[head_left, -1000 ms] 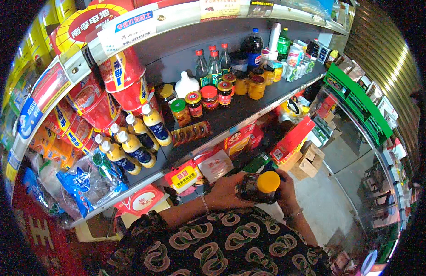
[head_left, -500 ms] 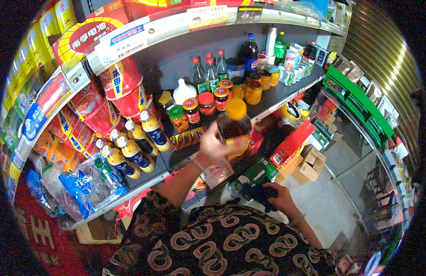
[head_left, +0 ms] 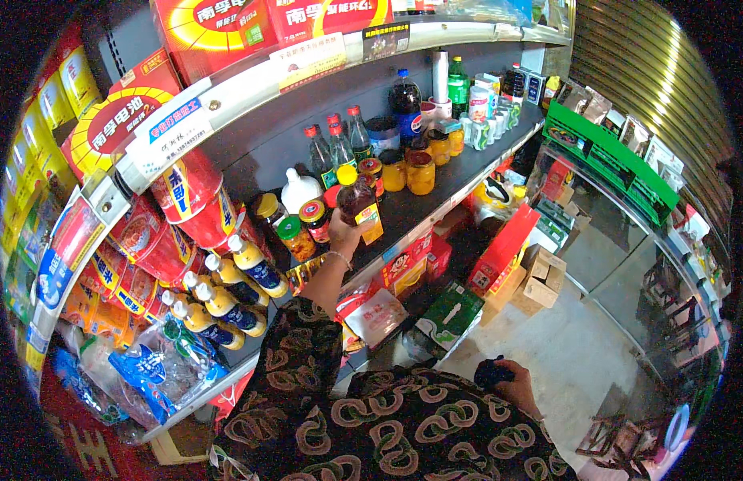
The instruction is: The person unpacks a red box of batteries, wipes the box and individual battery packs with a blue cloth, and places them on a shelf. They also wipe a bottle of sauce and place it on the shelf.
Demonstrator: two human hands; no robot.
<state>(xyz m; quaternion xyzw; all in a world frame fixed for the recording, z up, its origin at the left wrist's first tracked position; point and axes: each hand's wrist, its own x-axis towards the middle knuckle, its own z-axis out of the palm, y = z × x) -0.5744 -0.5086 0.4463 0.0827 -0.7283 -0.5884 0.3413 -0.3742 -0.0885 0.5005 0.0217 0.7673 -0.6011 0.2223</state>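
My left hand [head_left: 347,230] is closed around a dark bottle with a yellow cap and yellow label [head_left: 357,202], upright at the shelf's front edge. I cannot tell whether its base touches the shelf. Right beside it stand a jar with a red lid [head_left: 314,213] and a jar with a green lid [head_left: 294,232]. Behind are a white jug [head_left: 299,191] and several clear bottles with red caps [head_left: 339,143]. Low on the right, my right hand [head_left: 517,388] grips a bunched dark cloth [head_left: 492,373], away from the shelf.
Several yellow-capped drink bottles [head_left: 258,264] and red noodle tubs [head_left: 187,192] fill the shelf's left part. Jars of orange fruit [head_left: 420,172] and a large cola bottle [head_left: 405,104] stand farther right. Below are a green box [head_left: 448,315] and cardboard boxes [head_left: 540,276].
My left hand has carried the bottle left and back, from in front of the shelf to among the jars. My right hand with the cloth has moved right and down. The view has shifted.
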